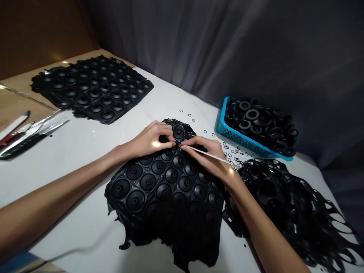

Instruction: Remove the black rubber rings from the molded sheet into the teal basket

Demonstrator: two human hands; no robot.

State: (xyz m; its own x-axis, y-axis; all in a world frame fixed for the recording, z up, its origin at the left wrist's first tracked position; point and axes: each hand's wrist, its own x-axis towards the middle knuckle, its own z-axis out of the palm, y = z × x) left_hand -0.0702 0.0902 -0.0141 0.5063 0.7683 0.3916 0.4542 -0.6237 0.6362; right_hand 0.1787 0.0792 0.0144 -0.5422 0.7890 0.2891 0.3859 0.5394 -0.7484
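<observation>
The right hand (209,151) has its grip clamped on a thin white stick (210,154); the left hand (155,138) has its grip pinched on the black sheet (172,176), seemingly at a small nub, hard to make out. The sheet of moulded discs lies toward the worktop's (170,102) near edge. Small rings (229,151) lie before the blue basket (247,143) at the far edge, black trimmings (284,201) by the right edge
</observation>
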